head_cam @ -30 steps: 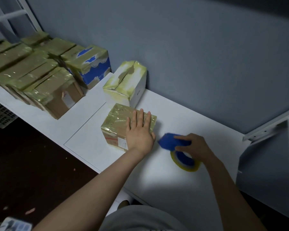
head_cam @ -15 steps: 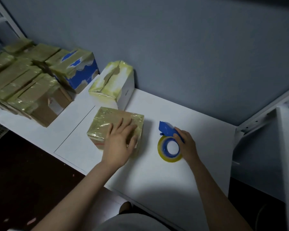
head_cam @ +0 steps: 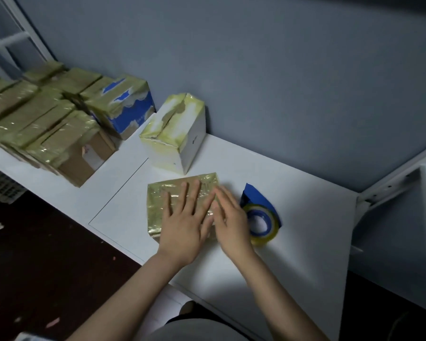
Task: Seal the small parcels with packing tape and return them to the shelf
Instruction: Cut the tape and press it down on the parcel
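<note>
The small parcel (head_cam: 158,207), wrapped over in shiny yellowish tape, lies flat on the white table (head_cam: 300,193), near its front edge and about in the middle of the view. Both grips are on top of it. The left grip (head_cam: 182,227), a bare hand, lies palm down on the parcel with its fingers straight and spread; it presses on the top and closes around nothing. The right grip (head_cam: 231,225) lies just beside it on the right part of the parcel, also with straight fingers that point to the far left; it is a little blurred, and it holds nothing either.

Just to the right of the right grip the tape dispenser (head_cam: 268,212) stands on the table, blue with a yellowish roll. I cannot tell if the hand touches it.

Behind the parcel, apart from it, stands a white box (head_cam: 175,134) with tape across its top. Farther to the left is a blue and white box (head_cam: 130,107), and next to it a group of brown taped parcels (head_cam: 42,126) packed closely together. A grey wall (head_cam: 256,70) rises behind the table.
</note>
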